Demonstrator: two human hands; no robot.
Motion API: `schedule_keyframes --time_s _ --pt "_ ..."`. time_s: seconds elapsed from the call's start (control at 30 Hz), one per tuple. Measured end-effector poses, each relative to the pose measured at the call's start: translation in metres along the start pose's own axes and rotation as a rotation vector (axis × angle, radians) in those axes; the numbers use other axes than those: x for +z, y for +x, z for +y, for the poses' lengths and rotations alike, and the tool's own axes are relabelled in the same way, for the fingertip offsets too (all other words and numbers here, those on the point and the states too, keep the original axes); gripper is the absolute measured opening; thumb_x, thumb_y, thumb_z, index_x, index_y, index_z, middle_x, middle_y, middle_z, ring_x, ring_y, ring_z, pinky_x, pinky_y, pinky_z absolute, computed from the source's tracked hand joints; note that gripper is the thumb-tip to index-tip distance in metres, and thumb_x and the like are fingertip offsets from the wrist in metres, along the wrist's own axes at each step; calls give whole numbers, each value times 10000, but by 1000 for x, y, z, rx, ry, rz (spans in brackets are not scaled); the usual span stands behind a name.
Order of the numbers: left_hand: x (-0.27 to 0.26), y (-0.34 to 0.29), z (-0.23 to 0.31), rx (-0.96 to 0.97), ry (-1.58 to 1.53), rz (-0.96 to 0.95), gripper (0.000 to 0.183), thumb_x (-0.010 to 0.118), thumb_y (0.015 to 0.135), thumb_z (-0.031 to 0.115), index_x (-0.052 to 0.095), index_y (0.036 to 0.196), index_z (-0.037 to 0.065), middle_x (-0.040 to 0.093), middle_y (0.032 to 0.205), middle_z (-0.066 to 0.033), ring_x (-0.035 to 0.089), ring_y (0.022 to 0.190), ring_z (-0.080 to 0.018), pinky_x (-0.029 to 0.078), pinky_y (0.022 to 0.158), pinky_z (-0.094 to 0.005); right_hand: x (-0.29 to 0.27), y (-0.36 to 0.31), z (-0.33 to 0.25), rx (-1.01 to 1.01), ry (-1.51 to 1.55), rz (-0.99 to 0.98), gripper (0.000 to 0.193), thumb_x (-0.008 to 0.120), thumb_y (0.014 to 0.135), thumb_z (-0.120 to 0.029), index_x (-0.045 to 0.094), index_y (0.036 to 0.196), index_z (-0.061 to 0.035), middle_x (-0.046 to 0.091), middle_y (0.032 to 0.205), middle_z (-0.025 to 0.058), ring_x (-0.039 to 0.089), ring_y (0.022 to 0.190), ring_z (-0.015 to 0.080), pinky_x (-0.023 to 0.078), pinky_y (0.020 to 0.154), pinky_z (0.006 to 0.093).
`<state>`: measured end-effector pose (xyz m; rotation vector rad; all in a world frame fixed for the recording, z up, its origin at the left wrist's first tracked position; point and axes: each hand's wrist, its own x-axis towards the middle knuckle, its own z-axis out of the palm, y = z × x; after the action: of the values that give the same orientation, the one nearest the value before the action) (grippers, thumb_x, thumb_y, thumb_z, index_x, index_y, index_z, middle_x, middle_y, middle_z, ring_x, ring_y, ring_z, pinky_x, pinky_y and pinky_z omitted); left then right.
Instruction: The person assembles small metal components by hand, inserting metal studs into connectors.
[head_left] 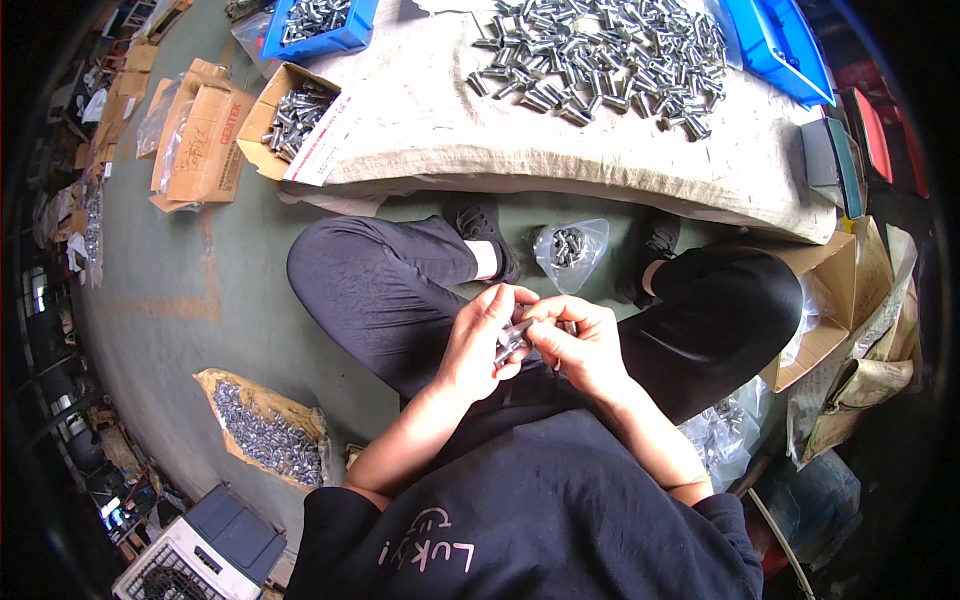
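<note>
My left hand [474,343] is closed around a few shiny, bolt-like metal parts [511,343], held above my lap. My right hand [586,348] meets it from the other side, thumb and fingers pinched at the end of one of these parts. Fingers cover much of them, so their exact shape and number are hidden. On the floor between my feet sits a clear plastic bag [586,262] with small metal parts in it. Ahead of me, many similar metal parts [610,60] lie heaped on a cloth-covered surface [480,160].
Blue bins [350,38] stand at the far left and far right [812,80]. A carton of metal parts [262,140] leans by the cloth's left edge. Another carton [215,150] sits farther left. An open tray of small parts [270,430] lies at lower left; a cardboard box [840,300] is beside my right knee.
</note>
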<state>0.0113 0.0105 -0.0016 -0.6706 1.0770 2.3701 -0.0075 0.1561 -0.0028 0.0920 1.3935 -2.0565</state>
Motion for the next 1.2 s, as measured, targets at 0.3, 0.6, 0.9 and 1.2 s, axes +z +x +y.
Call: schedule_keyframes --time_s 0.3,0.6,0.9,1.2 --pt "-15 -2 -1 -62 -19 -53 232 527 877 265 538 878 34 556 664 -35 454 434 -38 311 317 -154 -9 5 3 3 275 107 161 601 809 -78 585 944 8 545 686 7 423 482 36 330 422 169" --pt "-11 -3 2 -37 144 32 209 566 850 143 541 1006 7 555 700 -22 445 476 -18 301 348 -136 -12 7 11 56 239 131 178 597 812 -93 595 955 13 565 710 17 432 479 40 332 415 173" --pt "-11 -4 5 -16 134 27 238 559 857 150 530 1035 -6 549 697 -21 426 467 -14 286 354 -137 -10 4 8 -9 307 120 201 573 823 -78 591 1000 16 568 716 39 431 484 50 337 428 174" --pt "-7 -4 2 39 210 64 214 594 828 124 541 993 -2 514 675 11 406 470 -9 278 369 -135 -10 8 14 31 259 161 200 592 817 -94 595 986 13 537 637 15 423 461 52 335 422 181"
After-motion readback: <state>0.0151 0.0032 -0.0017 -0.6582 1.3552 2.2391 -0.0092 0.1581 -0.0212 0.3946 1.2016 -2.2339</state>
